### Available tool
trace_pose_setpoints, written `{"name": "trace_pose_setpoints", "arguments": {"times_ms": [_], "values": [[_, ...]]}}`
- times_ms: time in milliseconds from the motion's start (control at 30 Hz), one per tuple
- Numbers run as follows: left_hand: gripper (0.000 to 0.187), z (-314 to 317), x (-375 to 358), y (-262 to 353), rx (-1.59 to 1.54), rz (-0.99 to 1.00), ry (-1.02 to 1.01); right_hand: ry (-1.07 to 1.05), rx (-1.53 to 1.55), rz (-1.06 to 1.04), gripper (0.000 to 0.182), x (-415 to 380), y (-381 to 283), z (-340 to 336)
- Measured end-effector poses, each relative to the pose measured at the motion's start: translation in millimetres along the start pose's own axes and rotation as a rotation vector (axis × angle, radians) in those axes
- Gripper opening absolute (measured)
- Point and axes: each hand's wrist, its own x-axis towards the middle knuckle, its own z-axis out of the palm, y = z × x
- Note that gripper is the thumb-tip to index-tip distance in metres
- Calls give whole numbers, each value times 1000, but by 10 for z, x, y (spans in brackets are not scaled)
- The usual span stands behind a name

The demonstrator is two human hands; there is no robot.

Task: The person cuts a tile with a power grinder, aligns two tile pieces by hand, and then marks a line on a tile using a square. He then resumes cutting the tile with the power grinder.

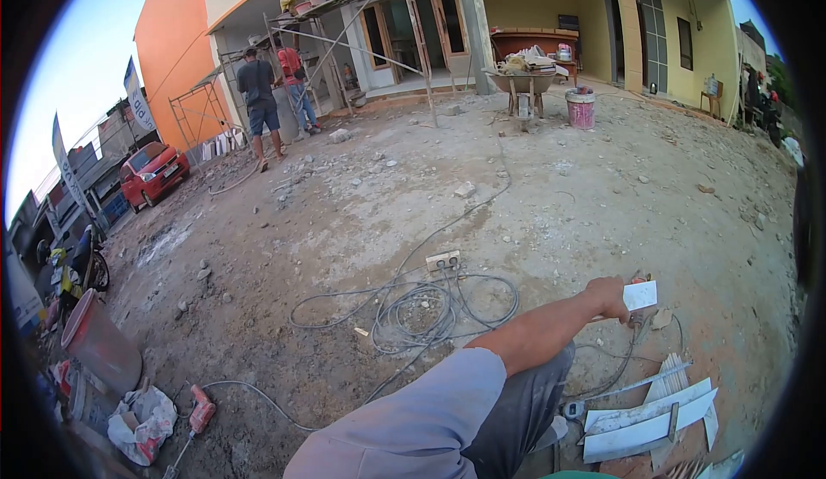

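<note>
My left arm (551, 333), in a grey sleeve, stretches out to the right above my bent knee. At its end, my left hand (609, 296) is closed at the edge of a small white rectangular tile piece (639, 296). Behind that piece a bit of something orange (642, 278) shows, mostly hidden, with a dark cord (635, 341) below. Closer to me lie white tile strips (645, 427), partly stacked and overlapping. A tape measure (573, 409) rests beside them with its blade pulled out. My right hand is outside the view.
A coiled cable (417, 315) and a socket block (443, 260) lie on the rough ground. At left are a red drill (202, 410), a plastic bag (144, 423) and a bucket (101, 341). Several people work by scaffolding (344, 31). A wheelbarrow (521, 83) stands behind.
</note>
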Motion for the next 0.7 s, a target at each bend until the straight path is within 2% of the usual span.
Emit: {"name": "trace_pose_setpoints", "arguments": {"times_ms": [267, 400, 700], "values": [[86, 10, 10, -72, 143, 75, -68, 48, 59, -27, 59, 3, -23, -23], [84, 63, 55, -58, 183, 48, -80, 83, 128, -5, 59, 15, -50, -45], [82, 34, 19, 0, 145, -5, -69, 96, 33, -19, 58, 17, -49, -36]]}}
